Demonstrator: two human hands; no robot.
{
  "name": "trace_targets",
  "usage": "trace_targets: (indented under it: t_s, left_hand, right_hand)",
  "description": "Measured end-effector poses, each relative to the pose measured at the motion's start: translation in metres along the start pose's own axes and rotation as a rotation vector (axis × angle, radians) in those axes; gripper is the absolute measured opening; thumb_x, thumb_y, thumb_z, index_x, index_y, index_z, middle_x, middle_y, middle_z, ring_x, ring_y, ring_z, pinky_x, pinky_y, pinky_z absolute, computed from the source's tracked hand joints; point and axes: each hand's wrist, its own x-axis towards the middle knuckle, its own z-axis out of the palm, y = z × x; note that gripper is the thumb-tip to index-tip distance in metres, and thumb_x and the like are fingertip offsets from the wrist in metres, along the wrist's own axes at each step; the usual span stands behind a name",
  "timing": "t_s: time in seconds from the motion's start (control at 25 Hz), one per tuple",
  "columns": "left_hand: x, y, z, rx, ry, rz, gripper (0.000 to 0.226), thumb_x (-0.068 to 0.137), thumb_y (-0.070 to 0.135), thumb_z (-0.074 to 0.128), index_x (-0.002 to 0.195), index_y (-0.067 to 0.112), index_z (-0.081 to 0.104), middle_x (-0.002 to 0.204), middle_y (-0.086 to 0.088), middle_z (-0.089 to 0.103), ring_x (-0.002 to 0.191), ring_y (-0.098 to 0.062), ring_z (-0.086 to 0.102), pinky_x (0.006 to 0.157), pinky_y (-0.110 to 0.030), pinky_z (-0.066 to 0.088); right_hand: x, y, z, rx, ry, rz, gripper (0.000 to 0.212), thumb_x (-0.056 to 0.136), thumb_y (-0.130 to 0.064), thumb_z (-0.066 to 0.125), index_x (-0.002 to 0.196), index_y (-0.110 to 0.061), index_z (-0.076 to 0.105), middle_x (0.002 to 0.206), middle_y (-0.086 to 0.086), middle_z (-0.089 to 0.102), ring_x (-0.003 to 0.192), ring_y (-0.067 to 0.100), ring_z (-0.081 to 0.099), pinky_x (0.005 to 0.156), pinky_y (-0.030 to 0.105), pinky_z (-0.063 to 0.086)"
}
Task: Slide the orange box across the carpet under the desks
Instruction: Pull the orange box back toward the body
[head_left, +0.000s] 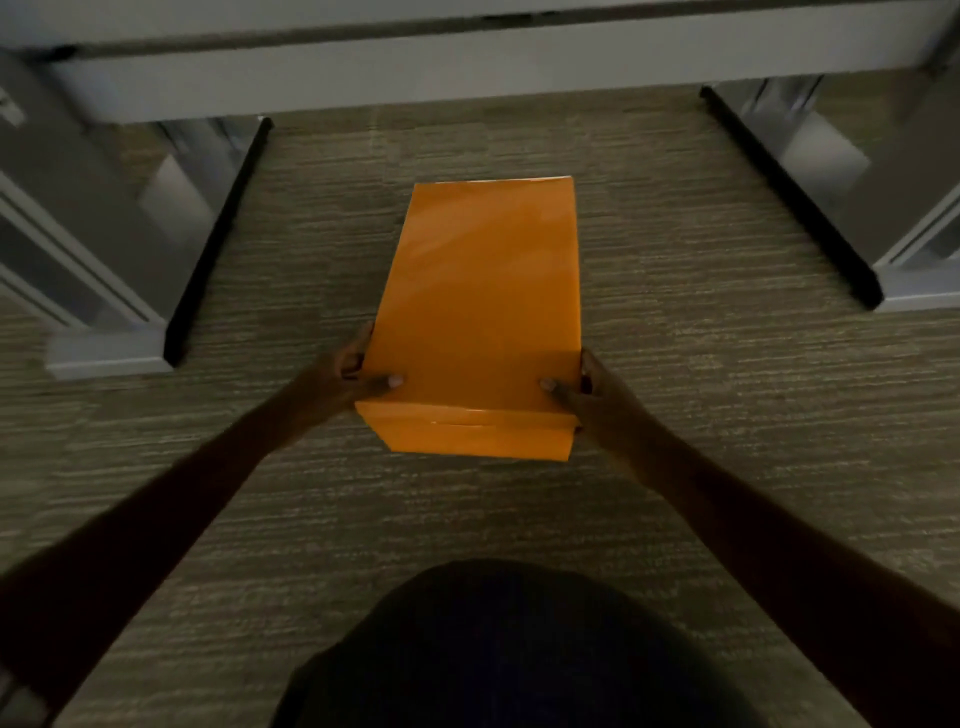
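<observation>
Fingers (390, 382) of both hands clamp the near end of the orange box (480, 291), thumbs on top, left hand (345, 376) and right hand (582, 392) pressing its opposite sides, likely to steer it straight. It lies flat on the carpet (701, 364), between two desk legs (109, 348), pointing toward the far crossbar (467, 73).

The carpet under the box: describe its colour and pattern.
Grey-beige carpet with fine horizontal streaks; head view.
</observation>
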Motion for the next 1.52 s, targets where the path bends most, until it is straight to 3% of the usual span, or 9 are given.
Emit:
trace_targets:
  t_s: [0.32, 0.48, 0.6, 0.68, 0.8, 0.96, 1.12, 1.36, 1.52]
  left_hand:
    - [-0.107, -0.06, -0.125, -0.009, 0.217, -0.136, 0.076, 0.068, 0.038, 0.082, 0.118, 0.079, 0.042, 0.108, 0.038, 0.07, 0.095, 0.008, 0.07, 0.06, -0.012, 0.057]
    - [-0.16, -0.093, -0.163, 0.018, 0.3, -0.254, 0.088, 0.071, 0.028, 0.081, 0.137, 0.064, 0.035, 0.122, 0.022, 0.07, 0.1, 0.004, 0.07, 0.071, -0.02, 0.06]
    - [-0.178, -0.114, -0.169, 0.077, 0.31, -0.326, 0.09, 0.081, 0.011, 0.076, 0.152, 0.04, 0.028, 0.15, -0.002, 0.05, 0.12, -0.008, 0.059, 0.095, -0.031, 0.052]
    - [-0.182, -0.121, -0.164, 0.253, 0.409, -0.308, 0.081, 0.089, 0.02, 0.071, 0.155, 0.031, 0.026, 0.16, 0.002, 0.032, 0.139, -0.016, 0.04, 0.107, -0.036, 0.038]
    - [-0.183, -0.125, -0.132, 0.776, 0.522, 0.074, 0.072, 0.095, 0.052, 0.048, 0.157, 0.022, 0.026, 0.168, 0.004, 0.015, 0.153, -0.017, 0.018, 0.121, -0.043, 0.019]
    - [-0.165, -0.132, -0.088, 1.198, 0.29, 0.209, 0.103, 0.08, 0.082, 0.048, 0.159, 0.026, 0.013, 0.17, 0.0, 0.008, 0.157, -0.023, 0.008, 0.124, -0.059, 0.015]
    - [-0.15, -0.137, -0.106, 1.319, 0.268, 0.205, 0.1, 0.081, 0.079, 0.046, 0.159, 0.027, 0.012, 0.17, 0.0, 0.009, 0.157, -0.022, 0.008, 0.121, -0.059, 0.022]
    - [-0.103, -0.138, -0.155, 1.334, 0.212, 0.15, 0.112, 0.071, 0.088, 0.04, 0.16, 0.03, 0.005, 0.17, -0.003, 0.001, 0.157, -0.026, 0.0, 0.124, -0.059, 0.016]
    - [-0.063, -0.136, -0.184, 1.271, 0.208, 0.089, 0.123, 0.061, 0.096, 0.037, 0.158, 0.034, -0.006, 0.17, 0.001, -0.006, 0.157, -0.023, -0.005, 0.125, -0.057, 0.011]
  right_hand:
    - [0.002, -0.019, 0.154, -0.047, -0.212, -0.115, 0.078, 0.101, -0.029, 0.059, 0.161, -0.023, 0.009, 0.159, 0.006, 0.041, 0.138, 0.027, 0.048, 0.114, 0.051, 0.043]
    - [-0.014, -0.004, 0.224, -0.144, -0.314, -0.135, 0.081, 0.104, -0.029, 0.054, 0.161, -0.015, -0.002, 0.139, -0.002, 0.055, 0.115, 0.015, 0.059, 0.093, 0.027, 0.051]
    - [-0.019, 0.012, 0.251, -0.205, -0.381, -0.197, 0.082, 0.104, -0.03, 0.052, 0.16, -0.014, -0.006, 0.152, 0.002, 0.045, 0.13, 0.018, 0.053, 0.109, 0.032, 0.047]
    - [-0.015, 0.015, 0.258, -0.218, -0.393, -0.21, 0.083, 0.104, -0.033, 0.051, 0.159, -0.017, -0.008, 0.168, 0.007, 0.02, 0.149, 0.023, 0.035, 0.116, 0.029, 0.037]
    - [-0.015, 0.019, 0.259, -0.406, -0.326, -0.471, 0.08, 0.105, -0.037, 0.047, 0.158, -0.021, -0.011, 0.17, 0.007, -0.012, 0.158, 0.026, 0.001, 0.125, 0.039, 0.026]
    - [-0.021, 0.029, 0.266, -0.92, -0.206, -0.972, 0.065, 0.102, -0.037, 0.043, 0.159, -0.015, 0.023, 0.17, 0.01, 0.014, 0.156, 0.034, 0.009, 0.122, 0.058, 0.025]
    - [-0.005, 0.035, 0.275, -1.038, -0.322, -0.924, 0.071, 0.096, -0.011, 0.037, 0.161, -0.018, 0.011, 0.171, 0.005, 0.006, 0.157, 0.03, 0.002, 0.125, 0.056, 0.018]
    - [0.045, 0.007, 0.293, -1.069, -0.297, -0.907, 0.07, 0.095, -0.01, 0.026, 0.162, -0.018, 0.007, 0.171, 0.005, 0.005, 0.158, 0.028, 0.0, 0.127, 0.053, 0.011]
    - [0.087, -0.009, 0.303, -1.101, -0.271, -0.929, 0.075, 0.097, -0.007, 0.044, 0.161, -0.017, 0.009, 0.171, 0.008, 0.007, 0.158, 0.029, 0.003, 0.128, 0.052, 0.01]
